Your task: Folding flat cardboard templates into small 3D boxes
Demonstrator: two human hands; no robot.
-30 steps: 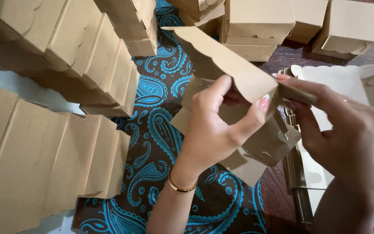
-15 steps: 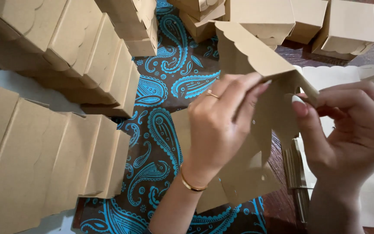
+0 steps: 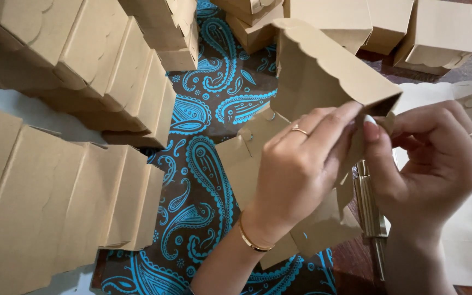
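I have the half-folded cardboard box [image 3: 323,82] at centre right, pinched between my left hand [image 3: 296,175] and my right hand [image 3: 432,158], the right hand to its right. Beneath them lies the patterned cloth [image 3: 203,186], running from near to far. On the left, a near row of folded boxes [image 3: 55,202] lies in front of a farther row of folded boxes [image 3: 99,60]. More boxes [image 3: 411,27] stand along the far right. Flat sheets [image 3: 465,240] lie at the near right, under my right hand.
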